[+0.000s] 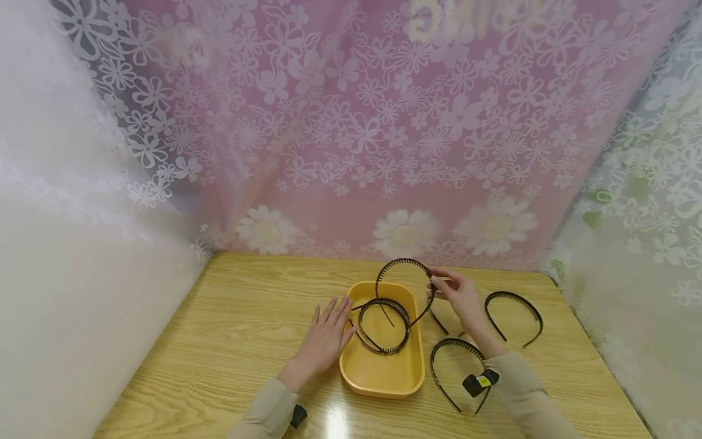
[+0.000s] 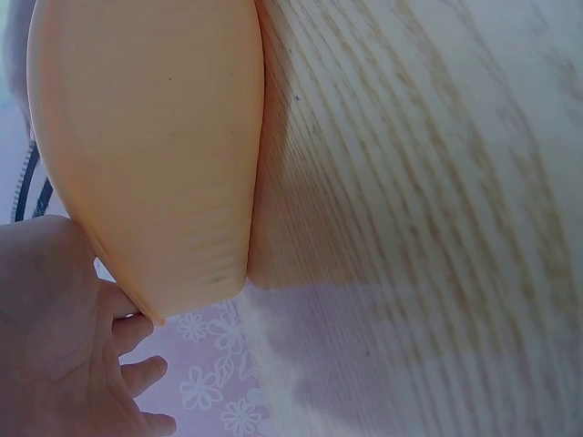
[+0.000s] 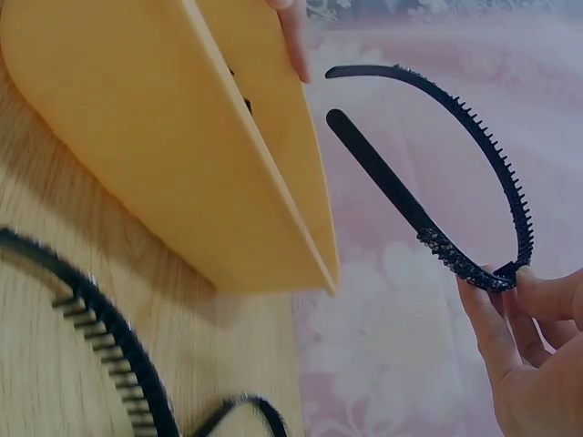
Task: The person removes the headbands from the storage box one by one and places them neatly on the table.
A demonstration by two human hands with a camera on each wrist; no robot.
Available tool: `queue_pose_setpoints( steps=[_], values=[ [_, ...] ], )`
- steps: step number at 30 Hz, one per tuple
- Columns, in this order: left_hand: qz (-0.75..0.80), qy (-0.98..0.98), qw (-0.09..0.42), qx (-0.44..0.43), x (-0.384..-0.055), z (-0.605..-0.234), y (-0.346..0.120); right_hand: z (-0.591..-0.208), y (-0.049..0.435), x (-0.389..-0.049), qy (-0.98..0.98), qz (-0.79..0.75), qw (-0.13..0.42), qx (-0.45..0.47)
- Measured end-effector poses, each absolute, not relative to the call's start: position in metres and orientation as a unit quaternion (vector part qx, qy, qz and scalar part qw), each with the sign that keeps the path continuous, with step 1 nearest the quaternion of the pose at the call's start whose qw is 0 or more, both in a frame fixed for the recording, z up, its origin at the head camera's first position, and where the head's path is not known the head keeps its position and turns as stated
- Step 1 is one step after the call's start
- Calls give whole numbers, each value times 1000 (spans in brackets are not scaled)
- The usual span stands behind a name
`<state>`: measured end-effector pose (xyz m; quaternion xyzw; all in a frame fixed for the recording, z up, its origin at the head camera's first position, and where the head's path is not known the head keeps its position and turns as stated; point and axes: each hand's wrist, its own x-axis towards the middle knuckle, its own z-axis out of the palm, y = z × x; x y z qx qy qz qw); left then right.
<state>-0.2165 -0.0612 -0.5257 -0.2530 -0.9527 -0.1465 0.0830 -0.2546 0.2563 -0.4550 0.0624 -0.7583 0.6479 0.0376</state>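
Observation:
A black toothed headband (image 1: pixel 404 261) is pinched between thumb and fingers of my right hand (image 1: pixel 459 300), held up over the right rim of a yellow plastic tub (image 1: pixel 378 381). The right wrist view shows the same headband (image 3: pixel 446 255) with dark, glittery beading, its two ends pointing toward the tub. My left hand (image 1: pixel 325 336) rests on the tub's left rim with fairly straight fingers; in the left wrist view this hand (image 2: pixel 64 328) touches the tub wall (image 2: pixel 164 155). Inside the tub lie more black headbands (image 1: pixel 384 350), overlapping one another.
On the wooden table (image 1: pixel 263 305) right of the tub lie a headband (image 1: pixel 512 294) farther out and another headband (image 1: pixel 455 341) nearer, partly behind my right wrist. A further one is mostly hidden under my right hand. Behind the table hangs a pink floral curtain (image 1: pixel 329 183).

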Motion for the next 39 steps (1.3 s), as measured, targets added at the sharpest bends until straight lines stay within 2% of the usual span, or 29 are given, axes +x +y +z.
queue_pose_setpoints(
  steps=[11,28,39],
  values=[
    [-145,-952,82,-255,-217,-526,-62,-461,295,-250,-727,680,78,55],
    [-150,-951,84,-257,-217,-526,-63,-458,350,-227,-780,620,84,1],
    [-151,-951,83,-256,-217,-527,-62,-471,384,-217,-716,690,103,24]
  ],
)
